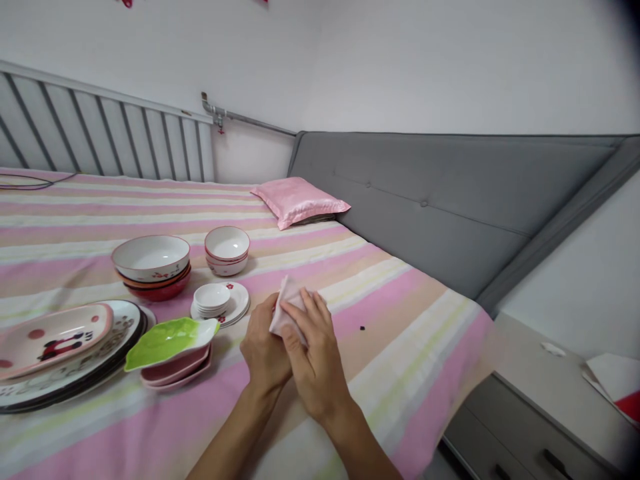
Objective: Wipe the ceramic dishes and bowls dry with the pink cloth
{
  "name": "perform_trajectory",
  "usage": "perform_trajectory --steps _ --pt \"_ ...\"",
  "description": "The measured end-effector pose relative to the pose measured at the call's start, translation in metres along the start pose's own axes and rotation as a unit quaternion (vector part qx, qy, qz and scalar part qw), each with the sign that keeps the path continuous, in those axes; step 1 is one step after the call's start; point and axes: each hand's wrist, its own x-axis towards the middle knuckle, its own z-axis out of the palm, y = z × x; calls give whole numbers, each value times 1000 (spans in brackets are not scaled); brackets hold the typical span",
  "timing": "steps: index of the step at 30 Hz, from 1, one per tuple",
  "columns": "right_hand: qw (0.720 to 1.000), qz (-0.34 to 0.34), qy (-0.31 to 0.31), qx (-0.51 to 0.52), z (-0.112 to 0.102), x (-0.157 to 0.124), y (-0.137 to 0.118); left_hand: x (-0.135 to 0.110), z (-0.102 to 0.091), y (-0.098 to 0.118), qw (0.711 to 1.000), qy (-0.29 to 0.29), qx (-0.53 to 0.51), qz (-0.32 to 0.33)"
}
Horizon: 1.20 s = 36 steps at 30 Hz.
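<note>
Closest to the camera, both hands meet above the bed [410,373], over its near part and a little toward its right edge. The left hand [264,348] is curled around a cloth [287,298], holding it from below. The right hand [314,357] lies across the cloth with its fingers [306,319] stretched over it, pinching it against the left hand. So both hands are gripping the same cloth, and neither one is free. The cloth is small and pale pink, and only its upper part stands out above the fingers. It seems folded, but most of it is hidden, so I cannot say this surely.

My judgement is that the step in hand is gathering or folding the cloth between the two hands. A further move would call for one hand to keep its hold while the other loosens.

Just left of the hands, a green leaf dish [167,339] sits on pink dishes [176,371]. Next to them, at the left edge of the bed, is a stack of large plates [80,377]. Behind these are small saucers [223,301], then a wide bowl stack [150,260] and a smaller bowl stack [227,248]. Far off, a pink pillow [299,200] lies at the grey headboard [430,200].
</note>
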Motion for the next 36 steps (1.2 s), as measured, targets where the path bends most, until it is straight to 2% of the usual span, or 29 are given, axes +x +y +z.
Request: perform_trajectory --steps 4,8,12,17,21,24,26,29,36 --pt "996 23 84 16 8 1 4 1 0 -4 997 30 -9 67" --pt "989 52 138 -14 12 2 10 -1 3 -2 986 13 -34 160" --pt "985 70 146 -53 8 4 16 -4 6 1 969 2 -48 244" --pt "984 64 158 -53 -1 9 24 -5 8 -1 956 -14 -65 287" --pt "984 97 150 -11 -11 15 33 -5 9 -4 947 -48 -76 310" --pt "978 152 118 75 -20 21 42 -4 7 -4 940 -75 -87 322" --pt "962 199 92 165 -27 24 48 -4 6 -3 935 -94 -101 326" --pt "918 261 44 296 -36 27 58 -3 3 0 926 -132 -132 328" --pt "785 349 -66 508 -42 27 75 2 -9 9 912 -205 -181 307"
